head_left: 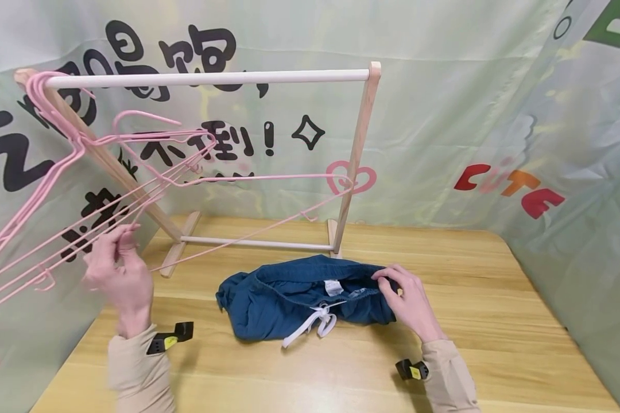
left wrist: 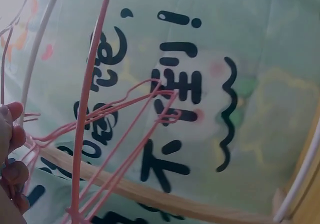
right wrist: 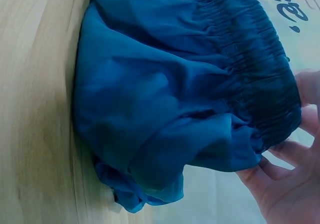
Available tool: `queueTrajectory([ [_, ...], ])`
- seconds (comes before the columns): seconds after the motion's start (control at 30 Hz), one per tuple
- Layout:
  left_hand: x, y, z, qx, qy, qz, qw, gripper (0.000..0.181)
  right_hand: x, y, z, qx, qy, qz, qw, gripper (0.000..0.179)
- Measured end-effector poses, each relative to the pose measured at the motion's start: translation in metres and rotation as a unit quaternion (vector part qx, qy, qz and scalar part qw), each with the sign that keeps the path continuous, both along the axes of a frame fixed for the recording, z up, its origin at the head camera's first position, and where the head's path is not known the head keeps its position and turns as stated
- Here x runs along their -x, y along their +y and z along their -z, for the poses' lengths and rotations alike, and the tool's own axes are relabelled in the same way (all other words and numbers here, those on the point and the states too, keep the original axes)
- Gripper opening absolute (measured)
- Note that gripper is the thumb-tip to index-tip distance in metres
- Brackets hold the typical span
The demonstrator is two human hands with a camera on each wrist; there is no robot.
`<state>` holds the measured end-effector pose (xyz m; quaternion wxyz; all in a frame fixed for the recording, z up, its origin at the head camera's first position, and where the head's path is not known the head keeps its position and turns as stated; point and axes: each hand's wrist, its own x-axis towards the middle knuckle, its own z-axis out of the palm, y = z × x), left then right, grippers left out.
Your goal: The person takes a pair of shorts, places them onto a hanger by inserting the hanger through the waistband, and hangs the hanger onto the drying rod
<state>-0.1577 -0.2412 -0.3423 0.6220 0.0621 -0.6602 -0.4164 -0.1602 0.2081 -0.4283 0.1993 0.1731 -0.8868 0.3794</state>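
We see two hands: the left hand [head_left: 121, 269] grips one pink hanger [head_left: 258, 178]; the right hand [head_left: 410, 298] pinches one blue garment [head_left: 268, 310].
The garment lies on the wooden surface [head_left: 496, 321] before one rack [head_left: 237, 79]. Further hangers [head_left: 77, 139] there run out of frame at left (they overlap, so we cannot count them).

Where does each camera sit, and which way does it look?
Head: on the head, facing forward and down at the shorts and rack; left hand, right hand and both sleeves show.
Left wrist: on that wrist, facing the pink hangers and backdrop; part of the left hand shows.
Right wrist: on that wrist, facing the shorts; part of the right hand shows.
Shared: head and right wrist both show the shorts.
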Motion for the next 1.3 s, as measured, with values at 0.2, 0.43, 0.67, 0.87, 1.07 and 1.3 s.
queueTrajectory([
  [0.2,0.009,0.008,0.022,0.023,-0.021,0.036,0.9989,0.017,0.0,0.001,0.001,0.003,0.007,0.006,1.0,0.018],
  [0.43,0.015,0.013,0.034,0.105,-0.005,0.112,0.9882,0.01,-0.001,0.001,0.001,0.013,0.022,0.018,0.9995,0.021],
  [0.67,0.016,0.014,0.036,0.182,-0.024,0.166,0.9689,0.009,0.0,0.001,0.001,0.033,0.05,0.027,0.9978,0.022],
  [0.87,0.017,0.015,0.038,0.207,-0.026,0.174,0.9622,0.01,0.002,0.002,0.0,0.039,0.065,0.032,0.9966,0.026],
  [1.07,0.018,0.015,0.038,0.222,-0.034,0.177,0.9581,0.014,0.003,0.002,-0.001,0.047,0.078,0.031,0.9954,0.027],
  [1.3,0.02,0.018,0.038,0.239,-0.029,0.176,0.9544,0.016,0.004,0.005,-0.003,0.069,0.117,0.034,0.9901,0.026],
])
